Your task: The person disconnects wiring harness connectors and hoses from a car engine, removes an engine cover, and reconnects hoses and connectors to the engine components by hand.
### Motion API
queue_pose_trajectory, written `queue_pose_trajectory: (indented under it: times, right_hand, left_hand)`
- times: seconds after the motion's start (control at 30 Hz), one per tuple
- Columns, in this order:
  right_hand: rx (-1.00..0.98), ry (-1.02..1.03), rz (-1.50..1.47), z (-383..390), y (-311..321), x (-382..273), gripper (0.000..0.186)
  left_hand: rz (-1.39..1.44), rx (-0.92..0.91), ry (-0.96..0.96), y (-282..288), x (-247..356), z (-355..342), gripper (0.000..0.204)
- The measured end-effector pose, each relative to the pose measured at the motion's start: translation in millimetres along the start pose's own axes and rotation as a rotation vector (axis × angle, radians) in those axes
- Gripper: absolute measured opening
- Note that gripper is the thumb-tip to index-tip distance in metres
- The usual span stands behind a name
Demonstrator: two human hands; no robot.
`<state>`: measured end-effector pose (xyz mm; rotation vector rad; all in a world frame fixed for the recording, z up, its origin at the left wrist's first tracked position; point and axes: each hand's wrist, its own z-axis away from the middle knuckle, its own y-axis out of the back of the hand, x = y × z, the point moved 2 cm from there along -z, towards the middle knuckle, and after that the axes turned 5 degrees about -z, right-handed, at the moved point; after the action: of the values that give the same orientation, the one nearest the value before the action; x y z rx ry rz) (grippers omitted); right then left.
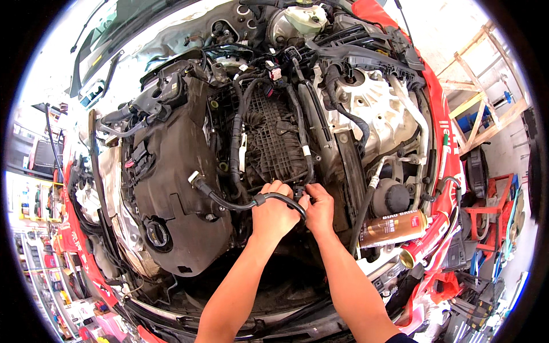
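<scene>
Both my hands are at the front end of the black ribbed intake manifold, close together. My left hand is closed, its fingertips bent down and hidden behind the knuckles. A black hose with a pale end fitting arches across the back of that hand and curves down beside my right thumb. My right hand has its fingers curled in a pinch around a small dark plastic piece between the hands, at the lower end of a wrapped cable.
Left of my hands lies a large black engine cover with an oil cap. A brown spray can and a red can rest at the right front. Red fender covers line the bay. A wooden frame stands beyond.
</scene>
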<state>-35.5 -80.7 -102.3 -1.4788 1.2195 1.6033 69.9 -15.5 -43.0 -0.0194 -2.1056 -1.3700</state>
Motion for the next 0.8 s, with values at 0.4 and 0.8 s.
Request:
queue_pose_trajectory:
  times: [0.4, 0.8]
  right_hand:
    - [-0.217, -0.038, -0.117, 2.6, -2.8, 8.6, 0.036]
    - [-0.339, -0.152, -0.216, -1.3, -10.0, 8.7, 0.034]
  left_hand:
    - [0.105, -0.115, -0.058, 14.4, -3.8, -4.5, 0.031]
    - [0.471, -0.504, 0.183, 4.9, -12.3, -25.2, 0.028]
